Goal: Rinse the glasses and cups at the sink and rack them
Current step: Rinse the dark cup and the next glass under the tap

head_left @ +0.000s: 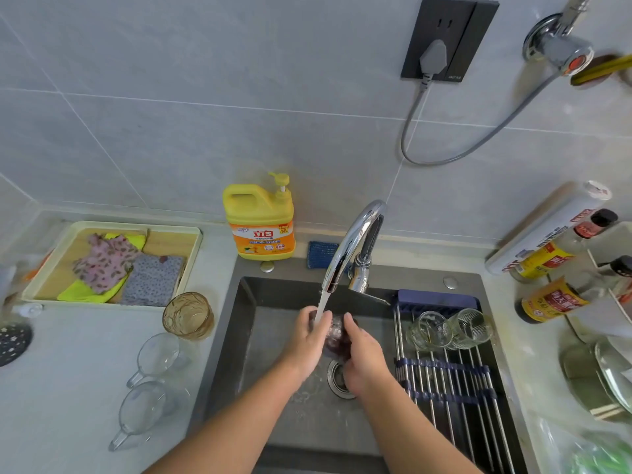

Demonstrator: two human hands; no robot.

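Head view: your left hand (309,340) and right hand (363,357), fingers (323,319) curled round a dark glass (337,336) under the tap stream (321,304) above the sink (247,319), hide most of it, its axis unreadable; two racked glasses (431,330) lie sideways.

- The left hand (309,340) and right hand (362,357) grip a glass (337,333) under the tap (355,241), which is running into the sink (246,336).
- Two clear glasses (429,331) lie on the rack (444,381) across the sink's right side.
- An amber glass (188,314) and two clear cups (159,357) sit on the counter (68,388) to the left.
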